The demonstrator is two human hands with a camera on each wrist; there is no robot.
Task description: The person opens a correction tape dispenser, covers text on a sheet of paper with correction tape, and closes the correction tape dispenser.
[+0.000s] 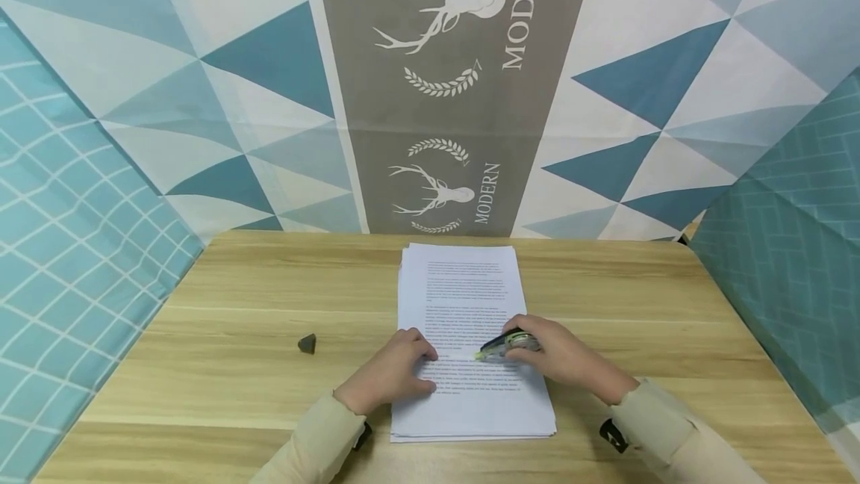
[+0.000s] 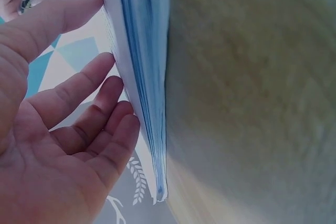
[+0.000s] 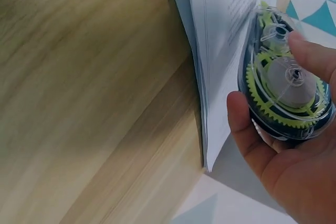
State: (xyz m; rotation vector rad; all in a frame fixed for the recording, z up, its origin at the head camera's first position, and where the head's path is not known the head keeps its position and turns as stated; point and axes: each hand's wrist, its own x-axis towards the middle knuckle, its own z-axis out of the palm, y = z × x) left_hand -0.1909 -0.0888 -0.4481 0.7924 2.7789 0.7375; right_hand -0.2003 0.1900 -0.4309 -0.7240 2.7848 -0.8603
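A stack of printed paper (image 1: pixel 470 417) lies on the wooden table. My right hand (image 1: pixel 561 353) holds a correction tape dispenser (image 3: pixel 289 77) between thumb and fingers; its clear case shows yellow-green gears. The dispenser's light green tip is right at a line of text, a little below the middle of the top sheet. On the sheet's left side rests my left hand (image 1: pixel 393 368), thumb and fingertips spread on the paper. In the left wrist view the fingertips (image 2: pixel 107 61) touch the top sheet near the stack's edge, with the layered sheets showing below them.
A small dark wedge-shaped object (image 1: pixel 307 343) lies on the table (image 1: pixel 235 387) left of the paper. Patterned cloth (image 1: pixel 437 95) with deer heads and triangles hangs behind the table's back edge. Blue tiled-print cloth (image 1: pixel 67 208) flanks the left side.
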